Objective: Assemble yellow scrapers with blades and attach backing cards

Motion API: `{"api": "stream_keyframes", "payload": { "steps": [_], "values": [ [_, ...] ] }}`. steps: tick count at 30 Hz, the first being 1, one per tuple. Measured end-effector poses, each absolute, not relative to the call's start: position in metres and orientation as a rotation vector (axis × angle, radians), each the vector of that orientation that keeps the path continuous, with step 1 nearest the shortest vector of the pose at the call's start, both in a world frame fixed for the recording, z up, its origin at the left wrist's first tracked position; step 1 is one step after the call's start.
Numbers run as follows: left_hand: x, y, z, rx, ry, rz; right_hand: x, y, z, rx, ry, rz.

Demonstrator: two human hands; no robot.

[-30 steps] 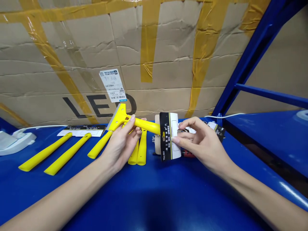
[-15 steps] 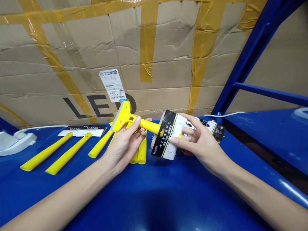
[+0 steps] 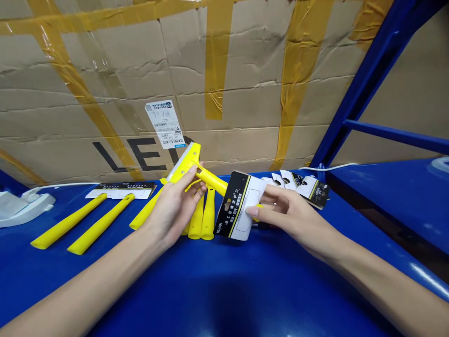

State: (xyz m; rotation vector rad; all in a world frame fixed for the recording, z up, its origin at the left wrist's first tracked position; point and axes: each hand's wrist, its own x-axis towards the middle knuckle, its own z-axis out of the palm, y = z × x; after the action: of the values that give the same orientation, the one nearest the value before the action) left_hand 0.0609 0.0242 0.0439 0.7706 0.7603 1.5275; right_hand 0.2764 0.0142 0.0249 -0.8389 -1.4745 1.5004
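From my end, the one big container is a cardboard box, striped with tape and printed with large letters; its inside is hidden from me. A white paper label sticks to its side, just above the lettering.

A blue table runs along the front of the box. Going left to right, a white plastic device with a cord sits before the box's left end. Below the lettering lies a flat card, with two yellow handles pointing away from the box. More yellow handles lie before its middle, partly covered by my left arm. A small pile of cards rests before its right part, and a slanted blue post stands by its right side.

My left hand, in front of the lettering, has thumb and fingers closed around the neck of a yellow scraper. The scraper is raised before the middle of the box, its blade up and to the left. My right hand, nearer the box's right side, pinches a black-and-white card with curled fingers. The handle runs behind the card's front; I can't quite tell whether it passes through a slot.
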Motion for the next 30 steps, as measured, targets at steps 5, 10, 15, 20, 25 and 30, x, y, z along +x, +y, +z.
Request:
{"api": "stream_keyframes", "payload": {
  "steps": [5,10,15,20,25,30],
  "values": [
    [0.055,0.027,0.045,0.888,0.891,1.567,0.279,0.016,0.024,-0.9,-1.438,1.493],
    [0.056,0.027,0.046,0.982,0.946,1.457,0.28,0.017,0.024,-0.926,-1.372,1.502],
    [0.058,0.025,0.041,1.119,1.009,1.35,0.28,0.014,0.026,-0.945,-1.357,1.535],
    [0.059,0.022,0.035,1.182,1.062,1.309,0.28,0.012,0.026,-0.981,-1.325,1.502],
    [0.061,0.023,0.035,1.168,0.825,1.074,0.28,0.013,0.026,-0.938,-1.189,1.524],
    [0.064,0.021,0.037,0.938,0.701,0.963,0.28,0.018,0.029,-0.797,-0.969,1.543]
  ]
}}
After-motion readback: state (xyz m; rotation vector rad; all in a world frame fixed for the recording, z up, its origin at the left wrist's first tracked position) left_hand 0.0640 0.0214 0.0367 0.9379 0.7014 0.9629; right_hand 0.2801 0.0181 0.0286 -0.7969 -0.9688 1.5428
